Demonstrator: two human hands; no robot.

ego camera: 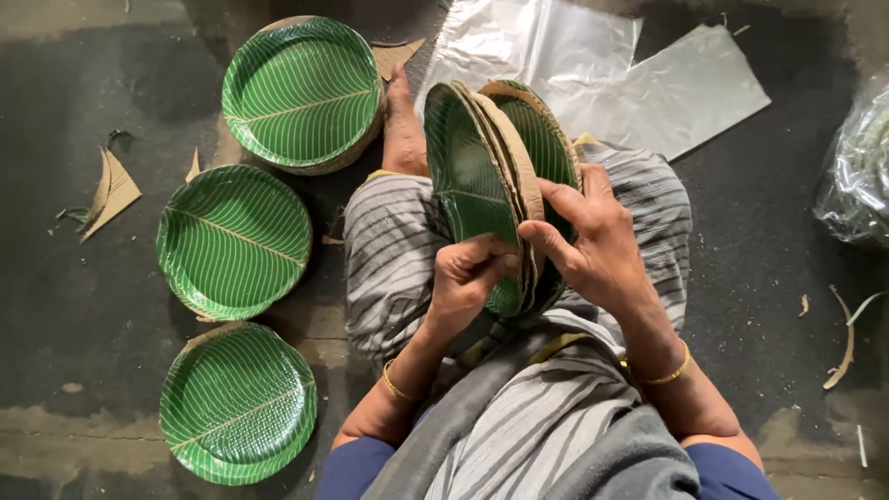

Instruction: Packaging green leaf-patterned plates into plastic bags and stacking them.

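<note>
Both hands are closed on a bundle of plates (491, 185) held on edge over the person's lap. The left hand (468, 278) has its grip curled tight around the bundle's lower rim, knuckles toward the camera, thumb pressed against the green face of the nearest plate. The right hand (593, 241) clasps the bundle from the other side, its fingers (546, 243) laid across the brown cardboard edges, pinching between the plates near the middle of the stack. The plates are round, green with a pale leaf-vein print on the inside and plain brown on the back; they stand nearly upright, fanned a little apart at the top.

The bundle rests above the knees, against a striped grey cloth (398, 250) that covers the legs. A bare foot (403, 130) pokes out beyond the cloth, toward the top of the view. Each wrist wears a thin gold bangle.

On the dark floor (759, 278), to the person's left, sit three separate stacks of the same plates, face up: the far stack (301, 93) just beside the foot, the middle stack (233, 241) next to it, the near stack (238, 403) close by the left elbow. Clear plastic sheets (593, 65) lie flat beyond the bundle. A crinkled plastic bag (857, 167) shows at the right edge. Cardboard scraps (109, 190) are scattered about the floor.
</note>
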